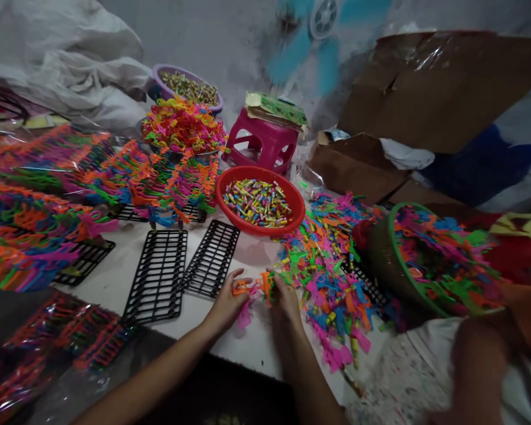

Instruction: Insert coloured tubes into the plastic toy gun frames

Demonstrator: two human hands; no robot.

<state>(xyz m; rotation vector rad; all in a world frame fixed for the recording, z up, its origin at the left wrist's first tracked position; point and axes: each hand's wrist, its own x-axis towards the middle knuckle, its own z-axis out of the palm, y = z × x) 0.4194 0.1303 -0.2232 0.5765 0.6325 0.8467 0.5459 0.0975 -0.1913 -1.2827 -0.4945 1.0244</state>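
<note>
My left hand [228,298] is closed on an orange plastic toy piece [241,287] above the white table [252,348]. Facing it, my right hand [285,298] pinches orange and green plastic toy pieces [266,284]; their exact shape is blurred. A pink toy piece [244,316] shows below and between my hands. Just right of my right hand spreads a loose pile of bright plastic toys [323,254], some shaped like small pistols. Two black plastic grid racks [157,274] lie left of my hands, side by side.
A red basin [298,218] of small coloured tubes stands beyond my hands. At left are racks packed with upright toys [159,183]. A tilted green tub [387,260] and another person's arm [478,360] are at right. Behind stand a pink stool [265,144], cardboard boxes [354,168] and a fan [324,20].
</note>
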